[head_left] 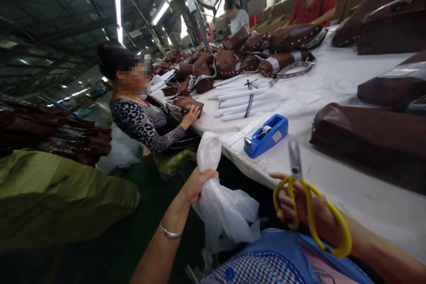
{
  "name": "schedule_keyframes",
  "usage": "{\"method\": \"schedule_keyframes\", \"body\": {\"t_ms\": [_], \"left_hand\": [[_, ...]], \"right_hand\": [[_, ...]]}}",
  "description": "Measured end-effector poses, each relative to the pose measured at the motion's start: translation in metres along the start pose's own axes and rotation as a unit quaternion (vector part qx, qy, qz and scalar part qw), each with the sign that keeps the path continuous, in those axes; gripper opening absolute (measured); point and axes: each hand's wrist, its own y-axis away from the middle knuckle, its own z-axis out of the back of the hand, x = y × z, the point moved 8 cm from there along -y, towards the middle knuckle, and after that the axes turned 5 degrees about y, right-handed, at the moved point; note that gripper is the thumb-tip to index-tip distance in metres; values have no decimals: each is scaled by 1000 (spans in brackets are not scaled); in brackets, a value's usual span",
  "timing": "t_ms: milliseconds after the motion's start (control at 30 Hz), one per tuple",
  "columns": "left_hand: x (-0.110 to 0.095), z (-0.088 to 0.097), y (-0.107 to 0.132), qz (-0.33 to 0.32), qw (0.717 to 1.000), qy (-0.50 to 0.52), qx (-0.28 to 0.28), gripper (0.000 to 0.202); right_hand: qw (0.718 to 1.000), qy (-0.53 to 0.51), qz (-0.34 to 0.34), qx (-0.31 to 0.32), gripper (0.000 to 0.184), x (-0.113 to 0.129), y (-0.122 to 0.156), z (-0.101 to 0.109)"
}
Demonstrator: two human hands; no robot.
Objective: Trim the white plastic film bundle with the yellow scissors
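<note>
My left hand (199, 184) is closed around the gathered middle of a bunch of translucent white plastic bags (229, 213). One end of the bunch sticks up above the fist and the rest hangs loosely below. In my right hand (299, 204) is a pair of scissors (313, 213) with yellow handles, its blades pointing up and slightly blurred. A blue tape dispenser (266, 136) stands near the edge of the white-covered table (349, 213), between and beyond my hands.
Brown studded bags (226, 62) are piled along the table, and larger brown bags (369, 137) lie at right. White rolls (246, 97) sit tied behind the dispenser. A co-worker in a leopard-print top (133, 115) touches a brown bag at left. A green sack (60, 195) lies at lower left.
</note>
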Motion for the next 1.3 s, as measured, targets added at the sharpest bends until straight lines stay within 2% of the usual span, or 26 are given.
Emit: {"method": "schedule_keyframes", "body": {"t_ms": [33, 100, 167, 233, 433, 667, 967, 1133, 1300], "left_hand": [[-1, -2, 1, -1, 1000, -6, 2, 31], [-2, -5, 3, -2, 1000, -15, 4, 32], [-2, -8, 6, -3, 1000, -23, 7, 33], [-2, -11, 8, -8, 999, -31, 10, 34], [-4, -16, 14, -33, 997, -66, 9, 35], [-5, -19, 15, -44, 996, -71, 22, 38], [-2, -23, 16, -52, 991, -108, 51, 44], [-6, -29, 16, -78, 987, -116, 79, 47], [-3, -32, 17, -53, 992, -74, 90, 52]], "right_hand": [[993, -86, -22, 72, 87, 2, -3, -26], [959, -200, -52, 195, 89, 10, -7, -63], [942, -214, -49, 255, 85, 17, -10, -79], [938, -197, -44, 280, 81, 18, -15, -84], [936, -188, -81, 287, 76, 15, -25, -90], [932, -175, -104, 300, 79, 12, -31, -94], [923, -181, -121, 318, 76, 19, -27, -97], [930, -168, -112, 306, 79, 20, -27, -99], [936, -178, -93, 288, 73, 11, -25, -100]]}}
